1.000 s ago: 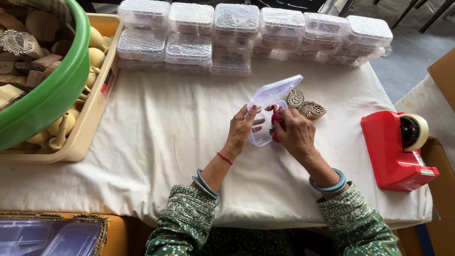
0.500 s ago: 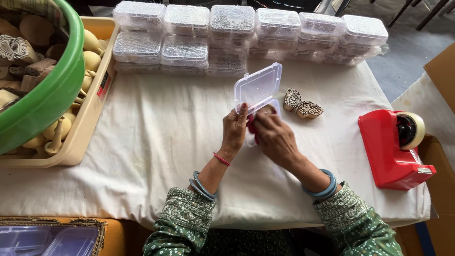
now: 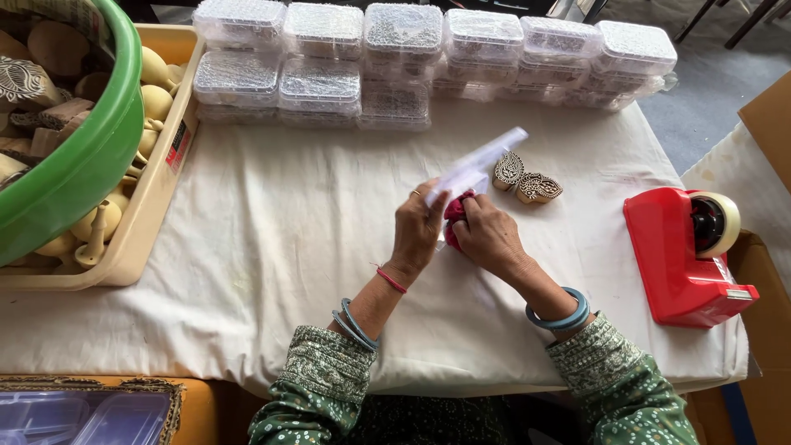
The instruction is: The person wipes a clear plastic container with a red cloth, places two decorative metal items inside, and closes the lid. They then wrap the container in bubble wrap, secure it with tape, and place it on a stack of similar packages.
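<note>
Head view shows a small clear plastic box (image 3: 474,169), lid blurred, above the worktop's (image 3: 272,239) middle. Left hand (image 3: 418,227) grips its near end with curled fingers; right hand (image 3: 488,235) presses a red cloth (image 3: 456,210) against it, fingers clenched. Two carved wooden stamps (image 3: 526,180) lie just beyond, a red tape dispenser (image 3: 684,247) farther right.
</note>
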